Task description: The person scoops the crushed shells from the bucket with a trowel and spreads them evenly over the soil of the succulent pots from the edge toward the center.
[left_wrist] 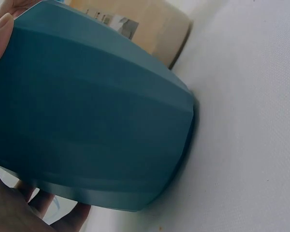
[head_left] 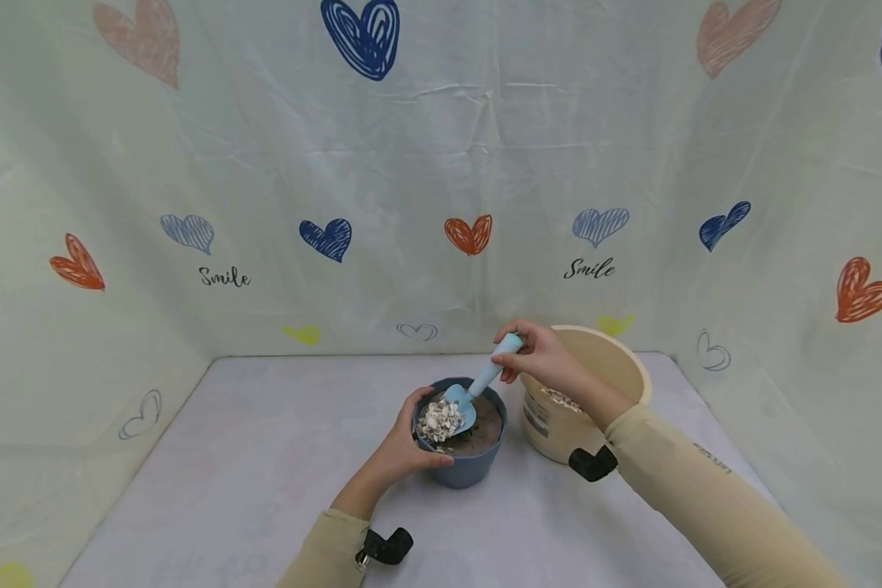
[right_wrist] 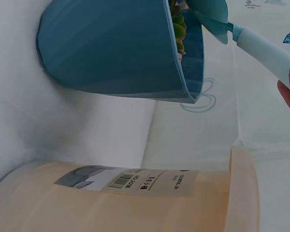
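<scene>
My left hand [head_left: 400,441] grips a blue plant pot [head_left: 465,472], with the thumb near the front rim and fingers round the left side. Above the pot, my right hand [head_left: 547,359] holds a light blue hand trowel [head_left: 488,374] by its handle. The trowel's blade tilts down inside the rim. Pale stone chips [head_left: 441,420] are heaped at the blade's left; I cannot tell how many still lie on it. Brown soil [head_left: 485,433] fills the rest of the pot. Green succulent leaves [right_wrist: 179,31] show at the rim in the right wrist view.
Right of the pot stands a larger cream bucket [head_left: 544,429], under my right forearm. It bears a printed label [right_wrist: 135,180], and some chips [head_left: 561,398] show inside. A white cloth [head_left: 287,441] covers the table. Behind it hangs a heart-patterned curtain [head_left: 404,171].
</scene>
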The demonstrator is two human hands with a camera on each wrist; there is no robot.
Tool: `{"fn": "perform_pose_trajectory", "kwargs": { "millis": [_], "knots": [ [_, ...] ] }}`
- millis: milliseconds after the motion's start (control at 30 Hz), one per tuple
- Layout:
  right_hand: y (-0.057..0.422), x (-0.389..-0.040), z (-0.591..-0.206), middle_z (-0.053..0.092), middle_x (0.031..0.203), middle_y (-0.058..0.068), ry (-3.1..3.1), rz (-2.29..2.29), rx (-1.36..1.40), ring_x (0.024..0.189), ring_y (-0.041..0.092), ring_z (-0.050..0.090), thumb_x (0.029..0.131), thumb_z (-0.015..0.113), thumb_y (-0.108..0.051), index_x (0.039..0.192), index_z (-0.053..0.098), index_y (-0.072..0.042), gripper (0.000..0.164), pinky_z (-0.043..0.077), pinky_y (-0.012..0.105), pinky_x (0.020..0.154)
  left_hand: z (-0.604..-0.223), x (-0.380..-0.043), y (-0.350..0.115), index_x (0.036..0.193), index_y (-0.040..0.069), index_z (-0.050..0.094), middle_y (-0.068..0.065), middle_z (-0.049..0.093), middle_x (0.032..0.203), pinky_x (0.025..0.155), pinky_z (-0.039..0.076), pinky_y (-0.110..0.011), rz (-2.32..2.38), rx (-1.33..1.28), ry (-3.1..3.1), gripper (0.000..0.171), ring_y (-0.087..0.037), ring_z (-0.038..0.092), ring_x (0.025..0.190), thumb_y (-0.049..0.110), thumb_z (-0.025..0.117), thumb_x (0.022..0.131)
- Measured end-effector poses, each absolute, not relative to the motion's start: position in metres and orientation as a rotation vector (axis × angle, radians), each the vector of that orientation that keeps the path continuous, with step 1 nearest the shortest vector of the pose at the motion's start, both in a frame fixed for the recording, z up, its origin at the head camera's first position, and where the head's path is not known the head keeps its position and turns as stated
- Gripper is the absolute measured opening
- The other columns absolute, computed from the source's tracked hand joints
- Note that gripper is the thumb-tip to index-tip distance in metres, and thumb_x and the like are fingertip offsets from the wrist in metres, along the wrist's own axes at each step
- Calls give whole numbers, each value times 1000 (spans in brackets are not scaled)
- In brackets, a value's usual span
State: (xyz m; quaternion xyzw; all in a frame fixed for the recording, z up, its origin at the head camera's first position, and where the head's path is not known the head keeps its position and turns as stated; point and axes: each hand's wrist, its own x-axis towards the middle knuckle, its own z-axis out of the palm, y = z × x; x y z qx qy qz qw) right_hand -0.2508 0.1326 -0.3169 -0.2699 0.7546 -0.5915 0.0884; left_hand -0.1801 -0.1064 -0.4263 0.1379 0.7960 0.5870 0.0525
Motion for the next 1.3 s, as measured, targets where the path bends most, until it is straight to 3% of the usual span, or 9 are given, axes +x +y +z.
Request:
{"fn": "perform_pose_trajectory", "kwargs": {
  "millis": [133, 467, 933, 1167, 1300],
  "knots": [
    [133, -252, -317, 60, 79, 26, 2256, -1750, -810, 61, 29, 62, 82, 61, 1, 101, 51, 6, 22, 51, 44, 59, -426, -179, -106, 142, 18, 18, -20, 8, 145, 94, 22, -62, 1780, 408, 2422, 104, -41, 13, 130, 27, 83, 62],
    [135, -251, -316, 59, 81, 28, 2247, -1750, -801, 63, 32, 62, 83, 60, 1, 102, 51, 7, 22, 45, 57, 65, -426, -178, -105, 142, 20, 17, -20, 8, 145, 94, 22, -62, 1769, 389, 2434, 104, -41, 12, 130, 29, 83, 62],
    [134, -251, -316, 59, 83, 28, 2280, -1758, -735, 65, 34, 62, 84, 60, 1, 104, 51, 7, 23, 49, 51, 63, -425, -177, -103, 142, 20, 18, -19, 11, 145, 95, 22, -60, 1791, 337, 2425, 104, -40, 15, 130, 25, 83, 61],
    [138, -263, -331, 61, 81, 22, 2278, -1784, -695, 62, 30, 63, 83, 62, -4, 104, 51, 6, 26, 50, 47, 60, -459, -194, -106, 139, 34, 18, -13, 11, 146, 94, 24, -60, 1795, 328, 2455, 104, -37, 16, 130, 31, 84, 59],
    [139, -269, -337, 62, 81, 21, 2299, -1792, -654, 62, 29, 63, 82, 65, -7, 103, 52, 4, 27, 50, 47, 60, -459, -193, -105, 138, 35, 20, -12, 14, 144, 95, 25, -58, 1830, 331, 2449, 102, -35, 18, 130, 31, 84, 58]
  ]
}}
